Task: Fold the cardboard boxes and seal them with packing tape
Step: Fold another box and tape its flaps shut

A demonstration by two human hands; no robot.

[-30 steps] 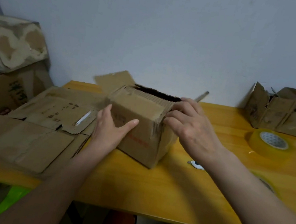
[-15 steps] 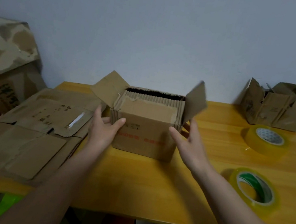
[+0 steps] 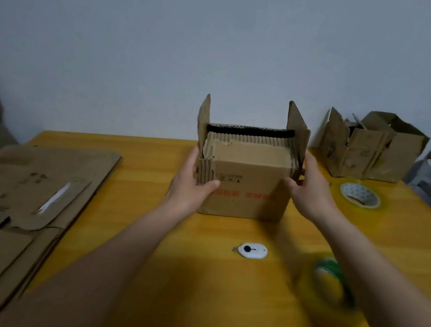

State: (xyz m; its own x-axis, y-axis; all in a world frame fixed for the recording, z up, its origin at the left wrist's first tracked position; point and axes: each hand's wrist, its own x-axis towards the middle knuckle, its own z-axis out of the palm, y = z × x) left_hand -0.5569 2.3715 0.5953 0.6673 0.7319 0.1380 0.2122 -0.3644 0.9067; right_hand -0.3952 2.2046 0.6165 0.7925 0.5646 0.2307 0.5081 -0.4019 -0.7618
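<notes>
Fingers of both hands lie fairly straight against the box [image 3: 244,184]: the left hand [image 3: 191,185] cups its left side with the thumb on the front face, and the right hand [image 3: 308,191] presses its right side. Its two side flaps stand upright. It rests on the yellow table [image 3: 218,289], toward the back. Flattened cardboard [image 3: 15,206] covers the table's left end. Another box [image 3: 370,147] stands at the back right, a tape roll [image 3: 360,195] just before it. A second, green-cored tape roll [image 3: 333,284] lies nearer, partly behind the right forearm. A small white cutter [image 3: 251,250] lies in front of the box.
</notes>
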